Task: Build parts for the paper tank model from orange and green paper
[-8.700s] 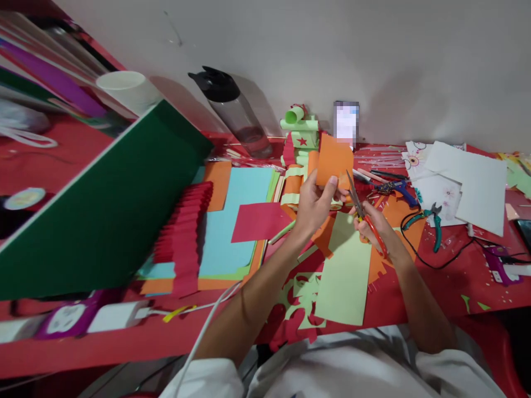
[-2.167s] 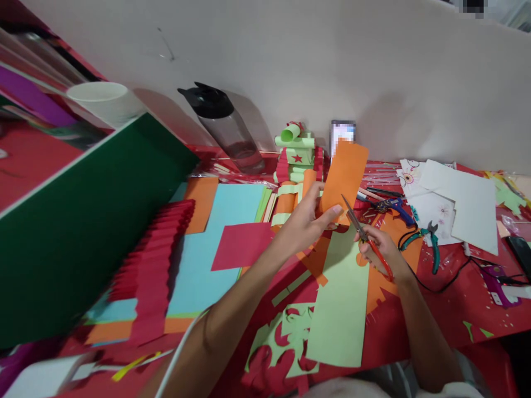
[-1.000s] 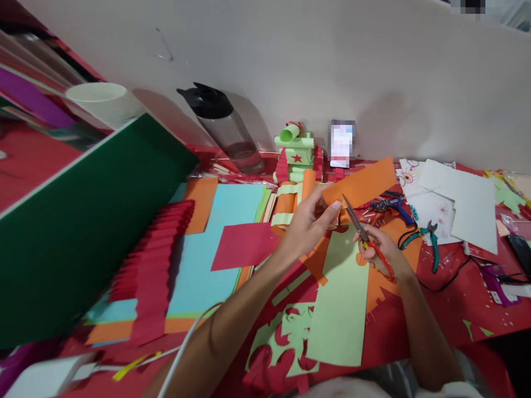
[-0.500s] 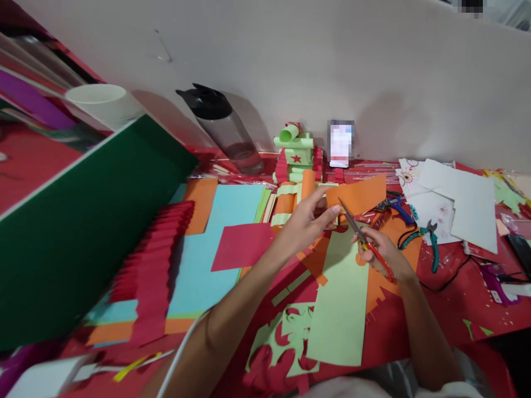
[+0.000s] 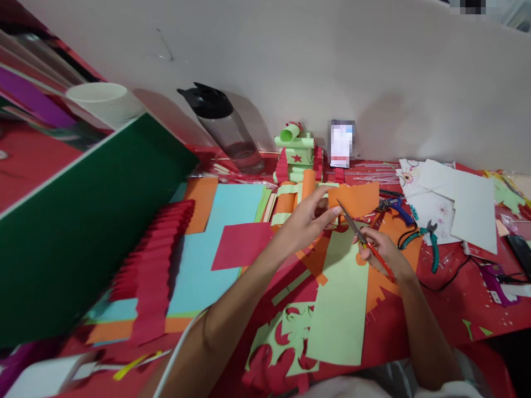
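My left hand point(image 5: 309, 218) pinches the left end of a piece of orange paper point(image 5: 359, 199), holding it up over the table. In my right hand point(image 5: 381, 251) is a pair of scissors point(image 5: 375, 257) with red handles. Their blades point up and left, the tips beside my left thumb at the paper's lower edge. Whether the blades grip the paper I cannot tell. Below both hands lies a long pale green sheet point(image 5: 338, 309). Just behind my left hand are rolled orange and green paper pieces point(image 5: 286, 202), partly hidden by it.
A green and red paper model point(image 5: 296, 157) and a phone point(image 5: 341, 143) stand against the wall. A bottle point(image 5: 228, 130) leans behind blue sheets point(image 5: 203, 265). Teal pliers point(image 5: 433, 251), a blue glue gun point(image 5: 398, 210) and white boards point(image 5: 475, 215) lie right. A dark green board point(image 5: 95, 221) slants at left.
The orange paper's free right end has dropped and drawn slightly left. My hands and the scissors are nearly where they were.
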`<state>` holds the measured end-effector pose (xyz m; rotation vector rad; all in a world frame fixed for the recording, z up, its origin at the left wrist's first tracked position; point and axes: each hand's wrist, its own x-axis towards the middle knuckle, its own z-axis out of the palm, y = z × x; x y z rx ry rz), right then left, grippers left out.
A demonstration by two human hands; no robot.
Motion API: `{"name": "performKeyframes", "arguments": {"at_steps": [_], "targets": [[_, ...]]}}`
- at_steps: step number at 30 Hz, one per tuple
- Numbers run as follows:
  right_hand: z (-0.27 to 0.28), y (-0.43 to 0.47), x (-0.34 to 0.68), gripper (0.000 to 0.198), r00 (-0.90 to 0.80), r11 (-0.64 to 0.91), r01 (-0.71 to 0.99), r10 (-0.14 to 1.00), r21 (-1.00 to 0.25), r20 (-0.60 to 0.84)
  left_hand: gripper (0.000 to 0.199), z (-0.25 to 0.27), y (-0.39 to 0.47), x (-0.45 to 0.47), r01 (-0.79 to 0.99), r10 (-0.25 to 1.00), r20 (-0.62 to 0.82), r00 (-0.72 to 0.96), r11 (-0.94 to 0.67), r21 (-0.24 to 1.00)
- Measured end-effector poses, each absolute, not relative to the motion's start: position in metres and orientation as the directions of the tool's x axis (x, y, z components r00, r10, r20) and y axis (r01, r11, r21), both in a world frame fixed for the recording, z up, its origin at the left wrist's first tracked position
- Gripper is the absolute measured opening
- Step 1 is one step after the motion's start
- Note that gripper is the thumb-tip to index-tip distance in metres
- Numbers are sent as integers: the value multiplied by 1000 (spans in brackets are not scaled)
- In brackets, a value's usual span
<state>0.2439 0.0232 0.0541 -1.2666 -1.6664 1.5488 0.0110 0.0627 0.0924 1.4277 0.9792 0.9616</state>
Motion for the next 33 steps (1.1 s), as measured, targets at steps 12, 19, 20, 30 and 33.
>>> {"name": "performKeyframes", "arguments": {"at_steps": [12, 19, 20, 30, 33], "targets": [[62, 24, 240, 41, -404, -116, 285, 885, -951, -230, 34, 96, 62, 8, 80, 950, 46, 308, -74, 994], [63, 25, 240, 39, -407, -145, 284, 877, -948, -256, 31, 96, 63, 8, 80, 944, 51, 325, -81, 993], [63, 25, 240, 39, -406, -142, 289, 877, -947, -256, 31, 96, 63, 8, 77, 942, 57, 330, -87, 993], [70, 24, 236, 42, -382, -195, 286, 875, -938, -298, 34, 87, 65, 5, 118, 947, 93, 307, -135, 984], [69, 24, 235, 42, -378, -197, 289, 876, -937, -300, 38, 83, 67, 5, 77, 948, 73, 310, -102, 992]]}}
